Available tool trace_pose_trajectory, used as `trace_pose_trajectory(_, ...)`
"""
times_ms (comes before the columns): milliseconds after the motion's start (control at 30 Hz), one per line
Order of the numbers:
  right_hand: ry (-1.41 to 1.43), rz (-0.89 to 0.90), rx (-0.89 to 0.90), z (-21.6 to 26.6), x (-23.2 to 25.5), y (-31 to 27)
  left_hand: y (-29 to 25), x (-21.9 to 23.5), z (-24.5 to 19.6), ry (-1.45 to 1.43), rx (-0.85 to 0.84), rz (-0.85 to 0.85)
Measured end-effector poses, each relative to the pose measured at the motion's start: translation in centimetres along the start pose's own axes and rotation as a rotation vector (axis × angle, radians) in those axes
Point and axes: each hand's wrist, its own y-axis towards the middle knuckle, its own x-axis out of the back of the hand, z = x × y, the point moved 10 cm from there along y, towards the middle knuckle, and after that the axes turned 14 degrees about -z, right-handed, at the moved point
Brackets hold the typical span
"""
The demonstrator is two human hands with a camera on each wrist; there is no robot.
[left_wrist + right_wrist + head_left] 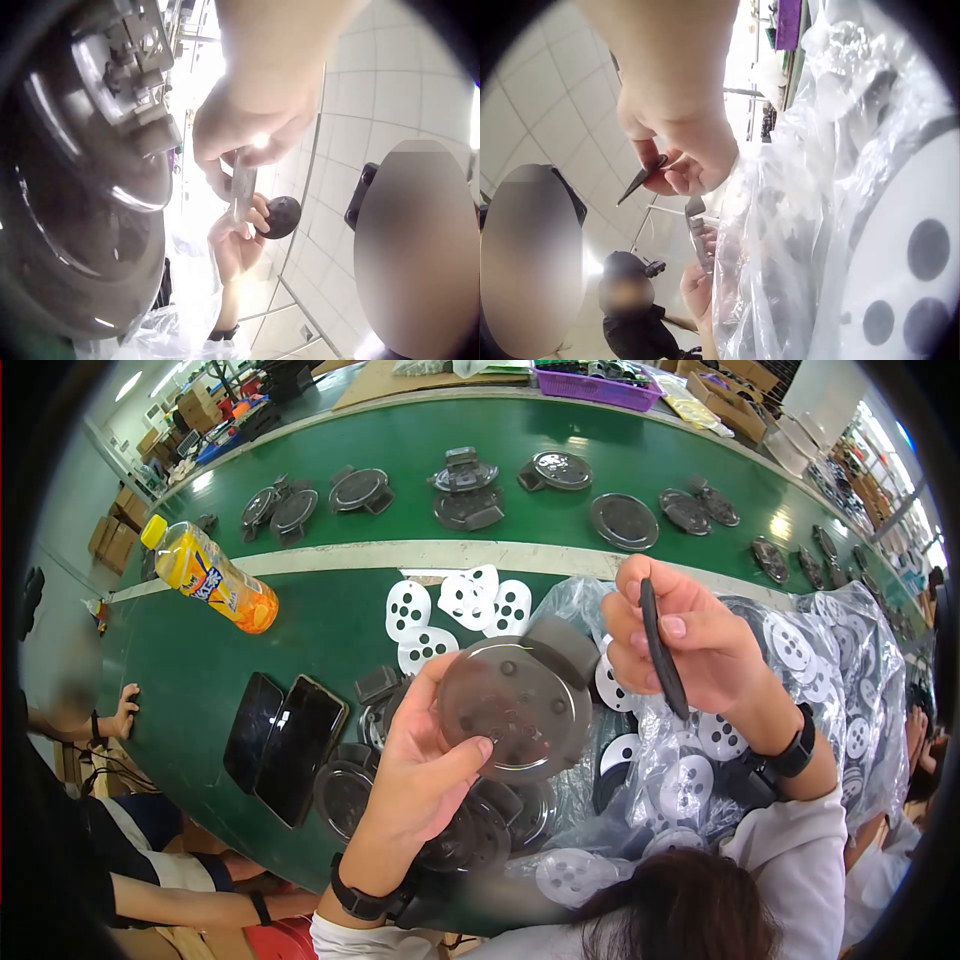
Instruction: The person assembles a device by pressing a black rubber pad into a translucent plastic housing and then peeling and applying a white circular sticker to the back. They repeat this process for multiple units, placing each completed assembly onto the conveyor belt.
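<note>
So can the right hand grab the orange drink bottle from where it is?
Probably not easily. The right hand already pinches black tweezers, and the orange drink bottle lies far off on the other side of the green table, past the left hand holding up the round disc.

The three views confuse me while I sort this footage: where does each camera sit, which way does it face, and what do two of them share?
Head: on the head, facing forward and down at the belt; shows both forearms, left hand holding a disc, right hand holding tweezers.
Left wrist: under the left hand, facing up at the disc, ceiling beyond; right hand.
Right wrist: under the right hand, facing up past a bag.
Shared: both wrist views show tweezers.
</note>
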Motion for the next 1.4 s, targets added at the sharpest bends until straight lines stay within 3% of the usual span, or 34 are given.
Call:
trace_pose_trajectory(100, -0.125, -0.165, -0.025, -0.5, 0.2, 0.0, -0.1, 0.4, -0.1, -0.005, -0.031, -0.012)
trace_pose_trajectory(233, -0.103, -0.173, 0.024, -0.8, -0.2, 0.0, -0.7, -0.5, 0.9, -0.031, 0.031, 0.046)
trace_pose_trajectory(333, -0.063, -0.151, -0.053, -1.5, -0.2, -0.2, -1.0, -1.0, 1.6, -0.043, 0.083, 0.063)
trace_pose_trajectory(400, 0.154, 0.063, -0.044, -1.1, -1.4, -0.3, -1.1, -1.2, 1.8, -0.095, 0.115, 0.066)
trace_pose_trajectory(433, 0.154, 0.062, -0.043, -1.0, -1.6, -0.5, -1.1, -1.3, 1.9, -0.144, 0.144, 0.069)
trace_pose_trajectory(500, 0.000, -0.175, -0.068, -1.2, -0.4, -0.3, -1.0, -1.5, 1.7, -0.103, 0.110, 0.044)
trace_pose_trajectory(667, 0.020, -0.214, 0.002, -0.5, -0.5, -0.2, -1.3, -1.5, 1.9, -0.021, 0.135, 0.019)
trace_pose_trajectory(733, 0.024, -0.221, 0.016, -0.3, -0.5, -0.3, -1.6, -1.9, 1.6, 0.156, -0.012, 0.093)
trace_pose_trajectory(767, 0.049, -0.230, 0.019, -0.2, -0.6, -0.3, -1.9, -0.8, 2.6, -0.011, 0.132, -0.005)
trace_pose_trajectory(833, 0.076, -0.232, 0.022, -0.2, -0.2, -0.2, -1.8, 0.1, 3.2, -0.052, 0.144, -0.018)
trace_pose_trajectory(900, 0.190, -0.028, 0.137, 1.2, -0.5, -0.4, -1.4, 0.7, 3.2, -0.090, 0.142, -0.038)
trace_pose_trajectory(933, 0.190, -0.009, 0.138, 1.4, -0.6, -0.4, -1.3, 0.7, 2.7, -0.122, 0.129, -0.027)
trace_pose_trajectory(1000, 0.209, -0.064, 0.070, 0.5, -0.4, -0.5, -1.0, 0.6, 1.7, -0.147, 0.097, -0.013)
trace_pose_trajectory(1067, 0.185, -0.146, -0.006, -0.7, -0.4, -1.0, -0.5, 1.6, 1.7, -0.183, 0.092, -0.145)
trace_pose_trajectory(1133, 0.040, -0.252, -0.116, -1.8, -0.7, -1.4, -0.2, 1.2, 1.5, -0.138, 0.037, -0.127)
trace_pose_trajectory(1200, 0.020, -0.245, -0.113, -2.2, -1.1, -1.4, -0.4, 0.1, 0.2, -0.001, -0.107, -0.105)
trace_pose_trajectory(1267, 0.005, -0.224, -0.126, -3.1, -1.4, -1.4, -0.8, -0.3, -0.2, -0.039, -0.115, -0.072)
trace_pose_trajectory(1333, 0.051, -0.192, -0.061, -2.9, -1.1, -1.3, -0.7, -0.6, 1.2, -0.340, 0.098, 0.060)
trace_pose_trajectory(1400, 0.016, -0.187, -0.065, -2.7, -1.1, -1.4, -0.4, -0.2, 1.4, -0.325, 0.081, 0.049)
